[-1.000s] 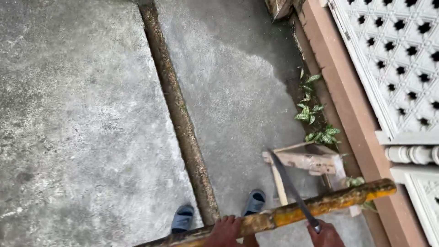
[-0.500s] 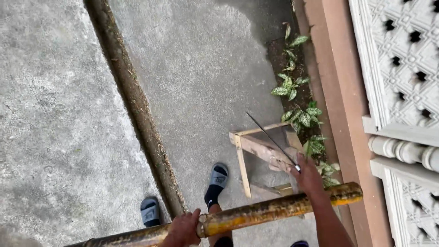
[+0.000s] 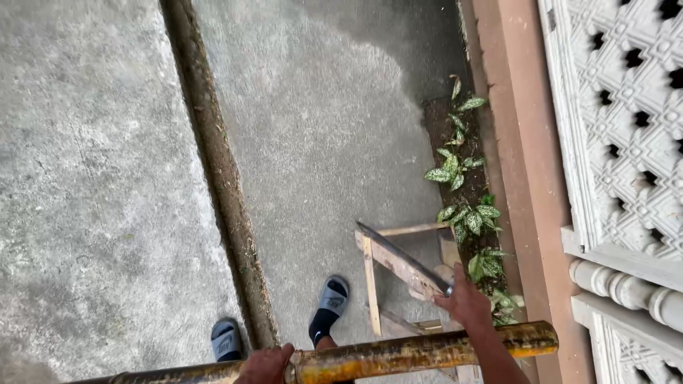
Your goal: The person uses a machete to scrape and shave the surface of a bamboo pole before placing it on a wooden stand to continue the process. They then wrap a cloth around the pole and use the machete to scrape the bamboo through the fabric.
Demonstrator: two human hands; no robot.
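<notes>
At near bottom, left hand [image 3: 267, 363] grips the bamboo pole [image 3: 420, 350] lying crosswise; right hand [image 3: 466, 302] clamps a machete [image 3: 402, 257], raised above the pole. Chopping step; the next stroke needs careful aim, clear of the left hand.

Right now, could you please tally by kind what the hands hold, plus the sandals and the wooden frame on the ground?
Bamboo pole, in the left hand: 1
Long blade, in the right hand: 1
Sandals: 2
Wooden frame: 1
Total: 5
</notes>
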